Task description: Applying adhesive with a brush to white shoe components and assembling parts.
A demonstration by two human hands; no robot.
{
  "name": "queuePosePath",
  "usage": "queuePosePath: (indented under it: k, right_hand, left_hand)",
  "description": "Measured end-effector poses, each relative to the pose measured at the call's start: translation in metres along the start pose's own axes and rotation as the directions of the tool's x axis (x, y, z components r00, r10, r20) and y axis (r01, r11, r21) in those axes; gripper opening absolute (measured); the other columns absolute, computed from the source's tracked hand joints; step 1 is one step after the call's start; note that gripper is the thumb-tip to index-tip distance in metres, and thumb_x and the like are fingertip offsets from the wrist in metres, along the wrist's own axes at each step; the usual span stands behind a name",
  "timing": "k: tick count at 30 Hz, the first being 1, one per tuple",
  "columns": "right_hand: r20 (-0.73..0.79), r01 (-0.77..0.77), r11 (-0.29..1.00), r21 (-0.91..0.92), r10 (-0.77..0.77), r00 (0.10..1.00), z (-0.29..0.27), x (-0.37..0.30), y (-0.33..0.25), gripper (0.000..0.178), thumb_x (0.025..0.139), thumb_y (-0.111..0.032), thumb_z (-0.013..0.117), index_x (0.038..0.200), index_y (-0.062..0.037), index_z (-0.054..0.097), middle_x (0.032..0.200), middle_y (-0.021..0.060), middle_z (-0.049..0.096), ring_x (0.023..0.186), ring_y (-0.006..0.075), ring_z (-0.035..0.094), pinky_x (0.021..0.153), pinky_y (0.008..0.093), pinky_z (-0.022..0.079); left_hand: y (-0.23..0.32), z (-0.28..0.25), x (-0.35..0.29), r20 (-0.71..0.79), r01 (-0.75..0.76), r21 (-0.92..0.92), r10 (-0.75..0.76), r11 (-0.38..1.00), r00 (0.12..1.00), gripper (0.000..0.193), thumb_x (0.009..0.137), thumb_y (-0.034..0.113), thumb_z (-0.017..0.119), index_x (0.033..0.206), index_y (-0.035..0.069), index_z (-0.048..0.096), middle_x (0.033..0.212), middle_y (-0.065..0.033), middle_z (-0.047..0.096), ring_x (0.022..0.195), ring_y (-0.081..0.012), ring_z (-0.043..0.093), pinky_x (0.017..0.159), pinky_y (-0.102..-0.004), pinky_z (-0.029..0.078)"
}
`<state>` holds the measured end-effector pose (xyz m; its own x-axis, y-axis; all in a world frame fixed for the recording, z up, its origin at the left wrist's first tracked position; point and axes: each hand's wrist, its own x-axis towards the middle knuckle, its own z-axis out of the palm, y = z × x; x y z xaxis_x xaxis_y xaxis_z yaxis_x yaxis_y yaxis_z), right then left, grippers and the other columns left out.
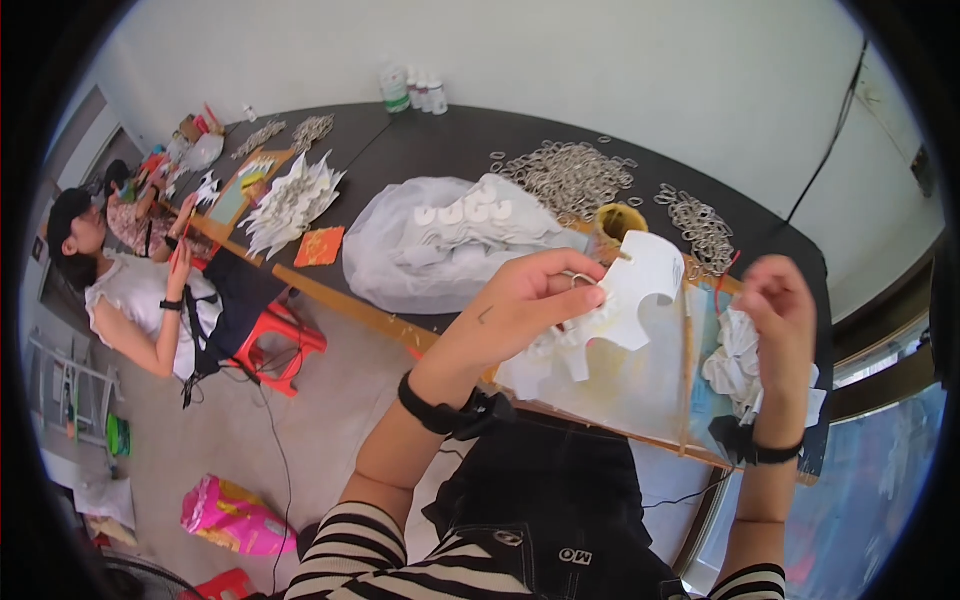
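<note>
Above the board, my left hand is closed on a white cut-out piece with curved notches. A metal ring shows between its thumb and fingers, against the piece. To the right, apart from the piece, I hold up my right hand with the fingers curled in. Whether it holds anything small is hidden. A thin red stick shows just left of this hand. Crumpled white cloth lies below it. Behind the white piece stands a yellowish cup.
A glue-stained board lies at the table's front edge. Beyond are piles of metal rings and a plastic bag of white pieces. More white pieces and an orange sheet lie left. Co-workers sit farther left, one beside a red stool.
</note>
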<state>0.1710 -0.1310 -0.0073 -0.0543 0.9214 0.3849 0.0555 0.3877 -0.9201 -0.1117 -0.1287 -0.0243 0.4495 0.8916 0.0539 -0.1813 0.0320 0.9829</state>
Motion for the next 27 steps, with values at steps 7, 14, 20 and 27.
queuePosePath:
  k: [7,14,20,27]
  right_hand:
    - [0.344,0.785,0.472,-0.401,-0.717,0.607,0.011,-0.038,-0.036,0.010,0.076,-0.010,0.067,0.081,-0.0085,0.058,0.072,0.0037,0.054,0.063,0.0175,0.054,0.053,0.0267,0.044]
    - [0.610,0.494,0.643,-0.585,-0.053,0.791,-0.002,-0.016,0.012,0.010,0.071,-0.008,0.066,0.081,-0.0105,0.065,0.077,0.0030,0.062,0.066,0.0215,0.061,0.052,0.0313,0.047]
    - [0.587,0.438,0.613,-0.658,0.052,0.808,-0.022,-0.007,0.011,0.016,0.069,-0.005,0.068,0.084,-0.0113,0.066,0.076,0.0026,0.063,0.065,0.0220,0.061,0.053,0.0306,0.047]
    - [0.603,0.343,0.799,-0.495,0.031,0.797,-0.022,0.043,0.000,0.013,0.074,-0.006,0.065,0.086,-0.0105,0.068,0.078,0.0044,0.065,0.069,0.0220,0.063,0.060,0.0302,0.048]
  left_hand:
    - [-0.040,-0.007,0.024,0.150,0.078,0.153,-0.101,0.985,0.984,0.021,0.088,0.020,0.061,0.101,0.003,0.059,0.073,0.0011,0.060,0.068,-0.0048,0.053,0.061,-0.0228,0.041]
    - [-0.054,-0.001,0.029,0.444,-0.080,0.592,-0.242,0.802,0.863,0.020,0.089,0.028,0.057,0.097,0.010,0.059,0.066,-0.0033,0.061,0.056,-0.0149,0.056,0.055,-0.0279,0.043]
    - [-0.050,0.010,0.034,0.598,-0.084,0.532,-0.304,0.843,0.742,0.017,0.088,0.026,0.056,0.093,0.010,0.057,0.066,-0.0023,0.061,0.058,-0.0150,0.060,0.056,-0.0268,0.045]
    - [-0.064,0.001,0.047,0.614,-0.084,0.494,-0.279,0.865,0.738,0.018,0.089,0.027,0.057,0.096,0.011,0.058,0.071,-0.0037,0.060,0.063,-0.0164,0.058,0.057,-0.0273,0.044]
